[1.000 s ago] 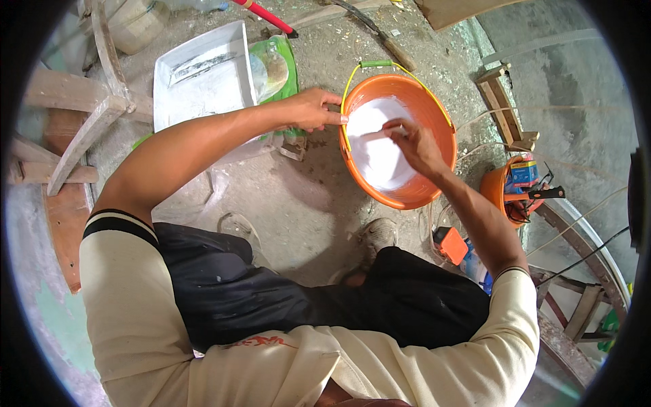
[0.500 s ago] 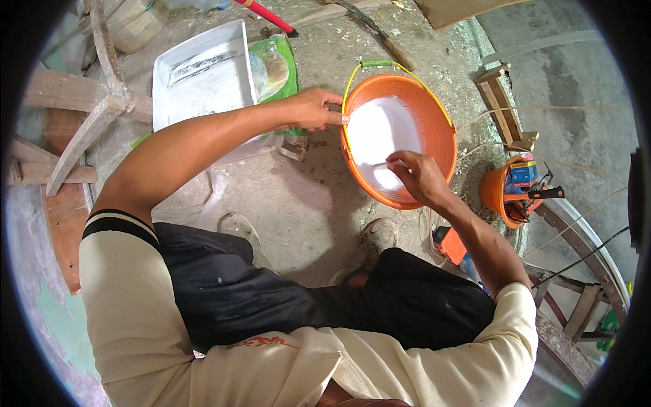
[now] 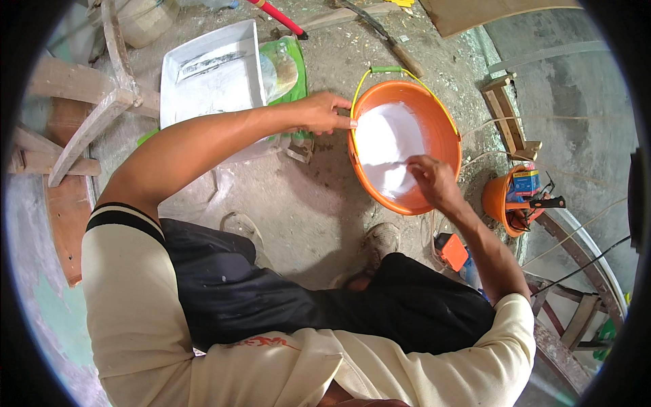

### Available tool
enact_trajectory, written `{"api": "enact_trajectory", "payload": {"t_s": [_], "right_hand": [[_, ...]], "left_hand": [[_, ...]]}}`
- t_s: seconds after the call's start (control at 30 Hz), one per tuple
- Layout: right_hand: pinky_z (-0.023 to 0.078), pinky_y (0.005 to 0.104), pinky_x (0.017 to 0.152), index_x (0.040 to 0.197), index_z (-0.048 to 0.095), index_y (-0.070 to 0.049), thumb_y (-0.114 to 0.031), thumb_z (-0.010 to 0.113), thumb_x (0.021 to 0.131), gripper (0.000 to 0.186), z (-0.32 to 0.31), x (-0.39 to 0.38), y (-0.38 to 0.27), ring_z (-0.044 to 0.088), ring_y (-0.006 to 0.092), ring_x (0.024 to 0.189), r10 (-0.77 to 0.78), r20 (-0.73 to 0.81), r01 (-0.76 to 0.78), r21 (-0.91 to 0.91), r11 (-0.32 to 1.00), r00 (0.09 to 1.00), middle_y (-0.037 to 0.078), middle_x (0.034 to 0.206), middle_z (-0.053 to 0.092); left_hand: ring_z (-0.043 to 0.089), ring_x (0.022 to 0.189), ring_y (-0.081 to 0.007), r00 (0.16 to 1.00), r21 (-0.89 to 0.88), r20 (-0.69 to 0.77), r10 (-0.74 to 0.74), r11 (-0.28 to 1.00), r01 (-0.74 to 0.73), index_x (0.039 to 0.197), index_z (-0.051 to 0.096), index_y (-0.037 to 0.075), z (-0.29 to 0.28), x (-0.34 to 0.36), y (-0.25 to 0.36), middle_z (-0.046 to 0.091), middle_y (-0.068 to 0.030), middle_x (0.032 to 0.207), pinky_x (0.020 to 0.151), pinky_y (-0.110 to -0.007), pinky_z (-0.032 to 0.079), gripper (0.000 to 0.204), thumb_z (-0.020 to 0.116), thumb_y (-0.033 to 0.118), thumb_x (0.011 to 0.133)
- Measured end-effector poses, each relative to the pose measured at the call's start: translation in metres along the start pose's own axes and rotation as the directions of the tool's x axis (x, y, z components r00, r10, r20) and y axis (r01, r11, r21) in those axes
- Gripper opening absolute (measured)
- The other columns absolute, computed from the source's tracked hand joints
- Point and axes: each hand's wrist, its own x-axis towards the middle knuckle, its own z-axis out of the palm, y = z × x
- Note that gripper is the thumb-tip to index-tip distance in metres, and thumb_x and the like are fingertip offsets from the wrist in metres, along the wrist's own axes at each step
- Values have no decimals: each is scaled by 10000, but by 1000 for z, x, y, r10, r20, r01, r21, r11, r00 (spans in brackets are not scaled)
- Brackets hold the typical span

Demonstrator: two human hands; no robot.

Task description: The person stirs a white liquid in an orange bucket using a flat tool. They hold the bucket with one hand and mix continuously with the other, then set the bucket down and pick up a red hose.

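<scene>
An orange bucket with a yellow wire handle and green grip stands on the floor before me. White liquid, looking like paint, covers its bottom. At the left rim, my left hand is closed, with thumb and fingertips on the edge. My right hand reaches over the near right side into the bucket. Its fingers are pinched together above the white liquid; whatever they hold is too hidden to name.
Left of the bucket, a white paint tray lies beside a green bag. A small orange bucket of tools stands at right. Wooden frames are at far left; a wooden-handled tool lies behind the bucket.
My right hand has moved a little to the right inside the bucket, fingers still pinched. My left hand stays at the rim. The whole view has shifted slightly.
</scene>
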Motion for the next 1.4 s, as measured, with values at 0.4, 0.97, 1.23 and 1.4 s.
{"api": "enact_trajectory", "payload": {"t_s": [0.4, 0.97, 1.23, 1.4], "right_hand": [[595, 436, 855, 1173, 751, -36, -115, 714, 993, 200, -10, 66, 26, 767, 353, 981, -136, -140, 124, -90, 988, 981, 182, 1108, 778], [601, 402, 824, 1187, 736, -19, -42, 702, 986, 205, -4, 68, 31, 773, 319, 985, -236, -152, 218, -127, 968, 960, 170, 1095, 779], [598, 466, 897, 1148, 736, -8, -132, 700, 997, 199, 0, -10, 11, 757, 363, 1004, -41, 9, 42, -115, 992, 999, 175, 1119, 769], [574, 409, 793, 1220, 720, -30, -169, 704, 1032, 234, 14, 18, -3, 755, 254, 930, -2, -6, 3, 202, 979, 1000, 154, 1119, 788]], "left_hand": [[661, 833, -160, 1000, -8, -25, -19, 1000, 18, 1492, 646, 205, 0, -2, 1, 692, -58, 1038, 651, -307, 535, 554, 761, 431, 998], [665, 856, -159, 1000, 2, -18, -11, 1000, 11, 1480, 650, 175, -2, -2, 3, 660, -53, 1021, 684, -316, 548, 571, 755, 449, 990], [676, 926, -122, 995, 36, -15, -103, 994, 103, 1530, 589, 140, -2, -8, 15, 575, 12, 1021, 818, -291, 581, 661, 780, 452, 979], [676, 993, -102, 996, -227, 26, -80, 970, 84, 1536, 555, 135, 3, -1, 14, 688, 1, 1150, 892, -288, 575, 595, 765, 304, 1006]]}}
